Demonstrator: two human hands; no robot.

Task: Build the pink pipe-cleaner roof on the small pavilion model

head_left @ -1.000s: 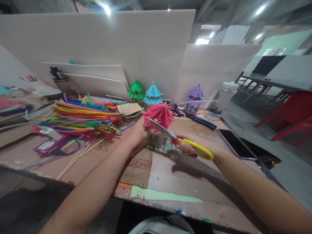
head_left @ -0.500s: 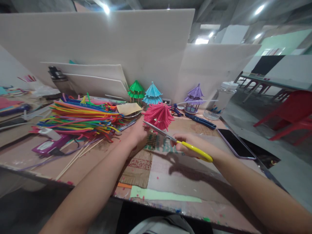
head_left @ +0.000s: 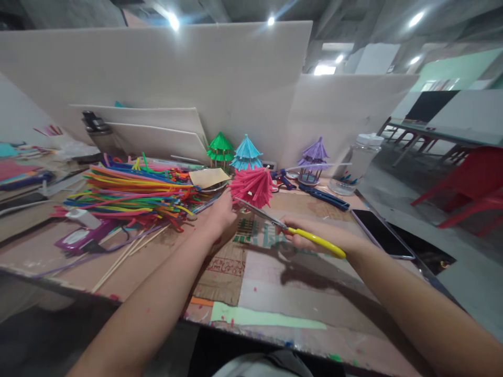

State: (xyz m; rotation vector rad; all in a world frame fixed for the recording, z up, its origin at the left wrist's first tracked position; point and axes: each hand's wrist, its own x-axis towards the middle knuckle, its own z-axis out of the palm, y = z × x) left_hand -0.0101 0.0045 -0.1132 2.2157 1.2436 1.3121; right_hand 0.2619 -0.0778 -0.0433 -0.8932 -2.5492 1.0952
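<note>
A red cone-shaped roof [head_left: 252, 186] made of pipe-cleaner strips is held above the table by my left hand [head_left: 225, 210], whose fingers close on its left edge. Yellow-handled scissors [head_left: 314, 241] are gripped in my right hand [head_left: 296, 235]. Their metal blades point left and reach the roof's lower edge, close to my left fingers. Behind the roof stand a green two-tiered pavilion [head_left: 220, 148] and a light blue one [head_left: 246, 152]. A purple pavilion [head_left: 314, 159] stands farther right.
Colourful pipe cleaners [head_left: 133, 188] lie in a large pile at the left, with a purple glue gun [head_left: 84, 235] and wooden sticks [head_left: 120, 259] before them. On the right are a phone [head_left: 382, 233], a dark blue cutter [head_left: 324, 197] and a clear jar [head_left: 356, 162].
The red roof has shifted slightly left and tilted in my left hand. The scissors stay in my right hand, their blades still at its lower edge.
</note>
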